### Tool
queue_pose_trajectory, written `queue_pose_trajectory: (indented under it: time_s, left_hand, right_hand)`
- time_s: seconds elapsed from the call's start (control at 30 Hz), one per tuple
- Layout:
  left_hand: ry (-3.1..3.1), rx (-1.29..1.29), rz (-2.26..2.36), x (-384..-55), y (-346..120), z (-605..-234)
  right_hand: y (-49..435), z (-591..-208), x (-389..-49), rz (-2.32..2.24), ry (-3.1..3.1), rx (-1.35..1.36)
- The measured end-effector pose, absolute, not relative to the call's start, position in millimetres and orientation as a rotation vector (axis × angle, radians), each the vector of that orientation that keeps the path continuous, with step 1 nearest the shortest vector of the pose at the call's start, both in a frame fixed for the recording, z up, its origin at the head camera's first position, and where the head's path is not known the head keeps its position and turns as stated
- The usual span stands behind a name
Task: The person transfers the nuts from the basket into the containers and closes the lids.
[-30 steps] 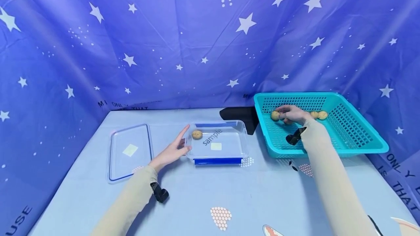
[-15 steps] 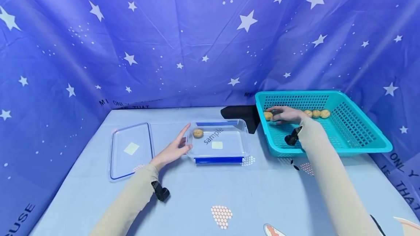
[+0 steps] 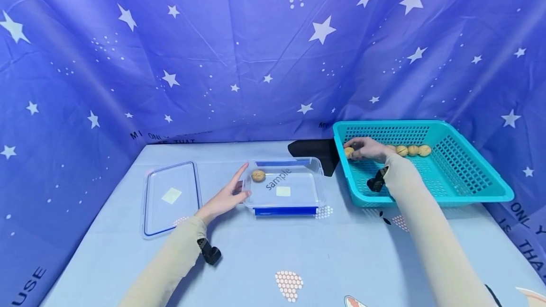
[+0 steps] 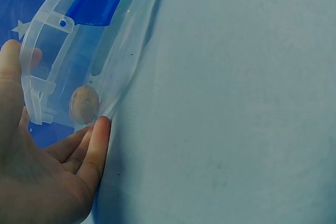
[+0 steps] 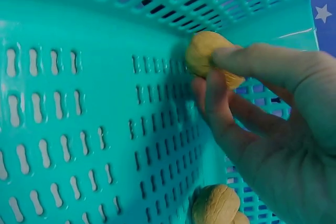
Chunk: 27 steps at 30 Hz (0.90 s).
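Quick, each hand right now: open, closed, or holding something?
Left hand: open, touching the end of the clear container.
Right hand: closed, pinching a walnut inside the teal basket.

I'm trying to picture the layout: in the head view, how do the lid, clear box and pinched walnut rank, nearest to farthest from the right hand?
1. Pinched walnut: held by the right hand.
2. Clear box: left of the basket.
3. Lid: left of the box.

Bare left hand (image 3: 222, 200): spreads thumb and fingers, left of the turquoise perforated plastic basket (image 3: 465, 186)
Bare right hand (image 3: 372, 148): pinches, inside the basket
Cream-sleeved right forearm (image 3: 422, 221): crosses the basket's near rim
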<state>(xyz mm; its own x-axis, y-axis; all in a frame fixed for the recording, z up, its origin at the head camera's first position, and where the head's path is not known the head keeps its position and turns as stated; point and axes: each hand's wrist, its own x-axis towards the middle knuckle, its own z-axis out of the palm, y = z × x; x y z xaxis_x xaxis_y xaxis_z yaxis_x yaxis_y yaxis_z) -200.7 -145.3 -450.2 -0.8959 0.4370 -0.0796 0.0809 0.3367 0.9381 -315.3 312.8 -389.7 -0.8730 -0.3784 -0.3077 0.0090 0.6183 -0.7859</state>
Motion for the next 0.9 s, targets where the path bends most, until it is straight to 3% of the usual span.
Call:
queue_pose_trajectory:
  time_s: [0.53, 0.9]
  left_hand:
    - [2.256, 0.477, 1.569, -184, -141, -412]
    - [2.352, 0.491, 1.565, -197, -143, -442]
  right_hand:
    - [321, -363, -307, -1.234, 2.383, -0.269]
    - [316, -344, -292, -1.208, 2.437, -0.367]
